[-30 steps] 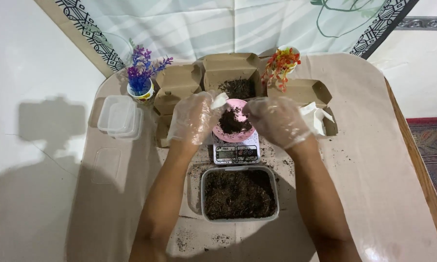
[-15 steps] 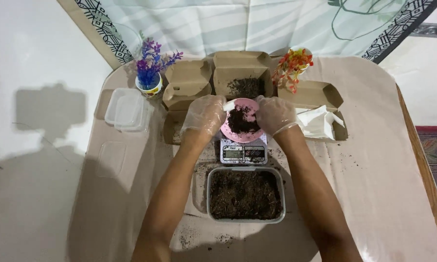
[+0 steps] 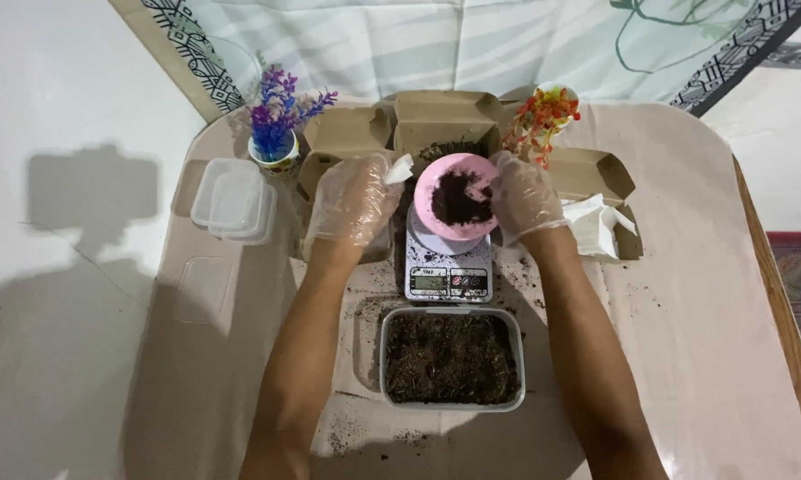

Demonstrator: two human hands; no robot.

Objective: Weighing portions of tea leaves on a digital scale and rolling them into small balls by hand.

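The person's gloved right hand (image 3: 525, 197) is curled around the right side of a pink bowl (image 3: 456, 197) partly filled with dark soil, holding it by the rim just above a small kitchen scale (image 3: 448, 264) — whether the bowl rests on the platform or is lifted clear of it cannot be told. The gloved left hand (image 3: 354, 200) hovers just left of the bowl, fingers loosely bent and gripping nothing. Near the body sits a clear tray of soil (image 3: 452, 358); open cardboard boxes (image 3: 443, 120) stand beyond the bowl. The step in hand looks like handling a weighed portion — any move of the bowl calls for keeping it level so the soil stays in.
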